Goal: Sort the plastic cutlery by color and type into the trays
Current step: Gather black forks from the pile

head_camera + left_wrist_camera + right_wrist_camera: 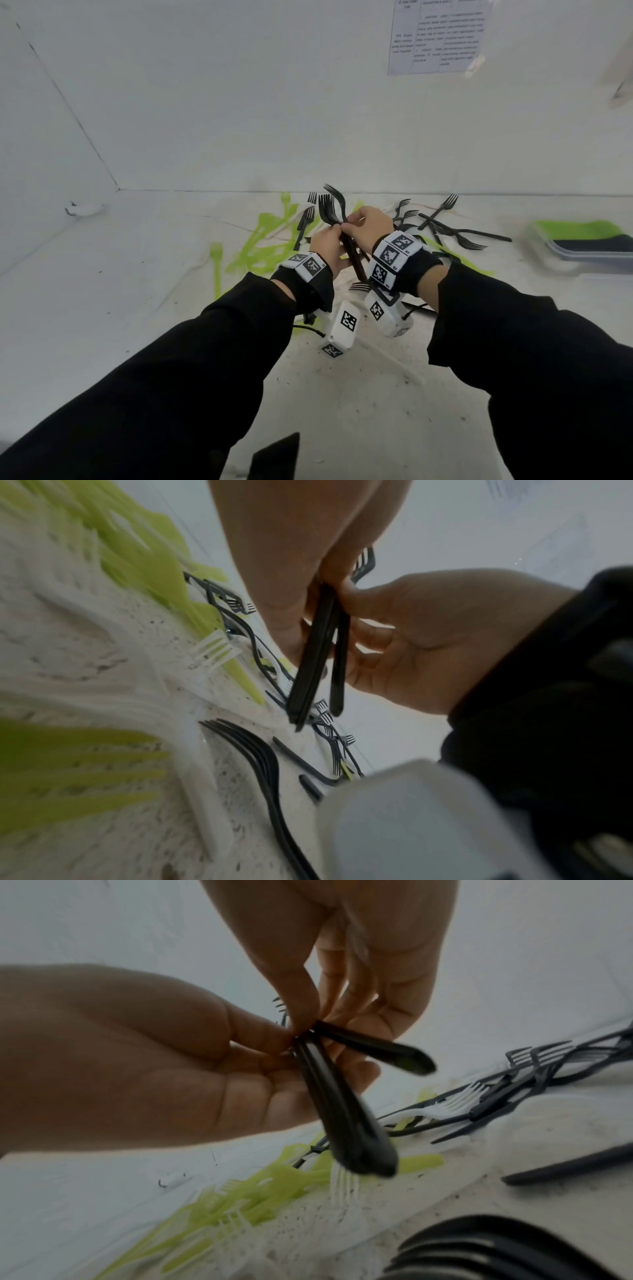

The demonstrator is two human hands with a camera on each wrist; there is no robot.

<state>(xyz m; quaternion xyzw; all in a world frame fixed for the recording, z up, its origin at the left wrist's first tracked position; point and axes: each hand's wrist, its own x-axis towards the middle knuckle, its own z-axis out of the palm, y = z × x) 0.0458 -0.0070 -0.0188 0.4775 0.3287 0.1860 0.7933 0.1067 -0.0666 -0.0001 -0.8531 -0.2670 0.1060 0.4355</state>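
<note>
A bundle of black plastic forks [334,214] is held upright above the table, tines up and handles [356,263] down. My left hand [330,238] grips the bundle around its middle. My right hand [354,222] pinches it from the right at the necks. In the left wrist view the stacked black forks [310,656] sit between my left hand [291,561] and my right hand [428,642]. In the right wrist view one fork handle [377,1049] splays away from the stacked black forks [342,1110] under my right hand's fingers [359,961]. A clear tray [582,255] at the right holds green and black cutlery.
Loose green forks [260,240] lie left of the hands. More black forks [448,226] lie scattered to the right, and white forks [455,1104] are mixed among them. White walls close the back and left. A printed sheet [438,37] hangs on the back wall.
</note>
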